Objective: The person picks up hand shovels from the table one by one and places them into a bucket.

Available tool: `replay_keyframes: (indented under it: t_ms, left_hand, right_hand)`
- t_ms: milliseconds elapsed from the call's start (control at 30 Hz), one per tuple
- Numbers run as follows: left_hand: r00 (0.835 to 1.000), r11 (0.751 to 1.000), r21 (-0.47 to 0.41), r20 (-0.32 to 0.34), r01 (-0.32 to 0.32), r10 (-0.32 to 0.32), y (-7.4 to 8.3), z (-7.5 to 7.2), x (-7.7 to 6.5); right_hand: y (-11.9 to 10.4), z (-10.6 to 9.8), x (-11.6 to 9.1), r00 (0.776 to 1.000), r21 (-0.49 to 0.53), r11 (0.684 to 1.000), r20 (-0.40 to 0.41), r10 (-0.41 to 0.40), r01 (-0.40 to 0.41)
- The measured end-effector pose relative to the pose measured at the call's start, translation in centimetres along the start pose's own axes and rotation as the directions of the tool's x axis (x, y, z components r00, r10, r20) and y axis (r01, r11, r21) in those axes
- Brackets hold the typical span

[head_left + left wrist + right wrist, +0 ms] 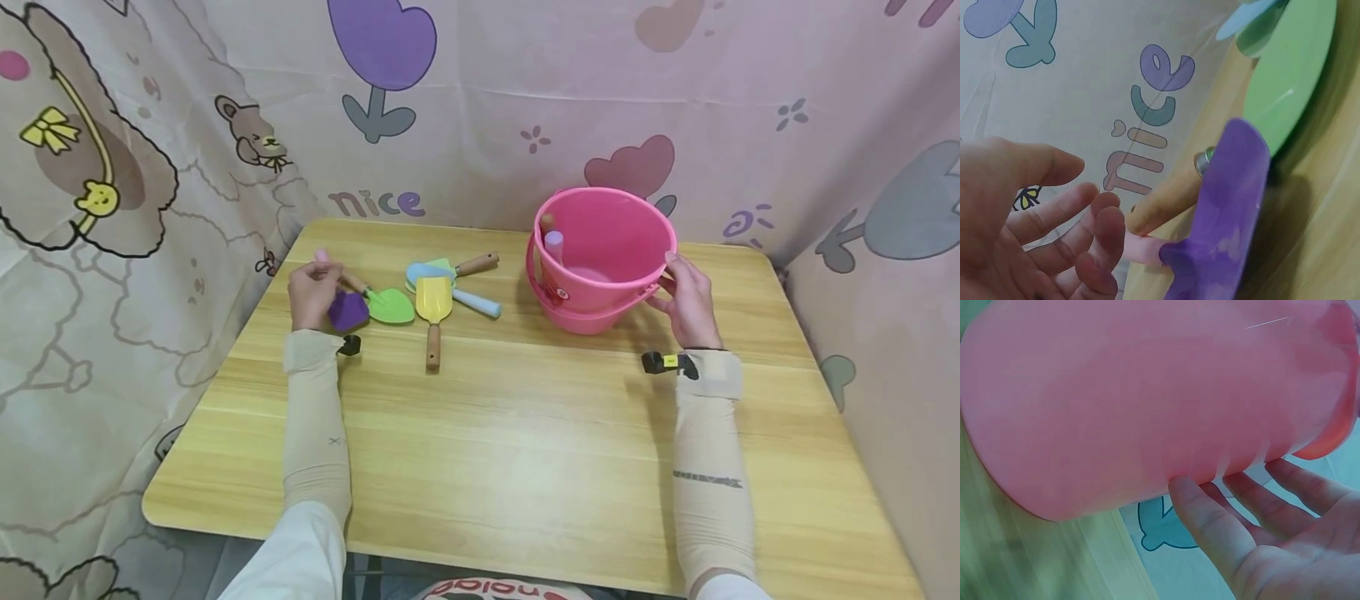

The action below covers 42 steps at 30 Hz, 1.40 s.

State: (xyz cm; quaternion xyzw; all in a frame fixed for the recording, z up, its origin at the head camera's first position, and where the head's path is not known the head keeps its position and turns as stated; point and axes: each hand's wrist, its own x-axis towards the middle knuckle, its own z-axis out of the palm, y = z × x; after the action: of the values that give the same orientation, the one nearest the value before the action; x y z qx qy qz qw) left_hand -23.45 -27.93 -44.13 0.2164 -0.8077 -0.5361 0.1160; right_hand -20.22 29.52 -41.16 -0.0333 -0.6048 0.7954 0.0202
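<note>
In the head view, my left hand (311, 293) is at the left of the table, over the handles of a purple toy shovel (348, 311) and a green trowel (391, 307). Seen from the left wrist, its loosely bent fingers (1107, 231) hold nothing and are right beside the shovel's pink handle (1144, 249) and the trowel's wooden handle (1169, 200). A pink bucket (592, 287) stands at the back right, two handle ends showing inside it. My right hand (690, 300) touches its outer right side near the rim with extended fingertips (1185, 487).
Between the left hand and the bucket lie a yellow shovel (433, 300) with a wooden handle, a blue tool (477, 302) and a pale green one (442, 264), partly overlapping. A printed curtain (480, 167) hangs behind the wooden table (525, 450).
</note>
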Motion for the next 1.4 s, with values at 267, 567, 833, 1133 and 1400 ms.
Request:
replay_keyframes:
  t_ms: [267,567,833,1133,1400]
  left_hand:
    - [1.000,0.997,0.081,0.004,-0.011,0.011,-0.4,0.1,0.7]
    - [1.000,0.989,0.148,-0.021,-0.010,0.013,-0.6,0.7,1.4]
    - [0.999,0.982,0.186,-0.044,-0.015,0.024,-1.2,0.8,1.8]
    - [0.999,0.984,0.175,-0.029,-0.031,0.037,-1.5,0.5,2.2]
    - [0.998,0.983,0.177,-0.012,-0.052,0.055,-1.4,0.7,2.6]
  right_hand:
    - [0.0,-0.1,-0.2,1.000,-0.009,1.000,-0.023,0.002,-0.002]
    - [0.0,0.2,0.0,1.000,-0.007,1.000,-0.012,-0.005,0.004]
    - [0.2,0.5,0.2,1.000,-0.004,1.000,-0.014,-0.005,0.005]
    - [0.2,0.5,0.1,1.000,0.010,1.000,-0.005,-0.005,0.005]
    - [0.1,0.5,-0.1,1.000,0.019,1.000,-0.006,-0.011,0.011]
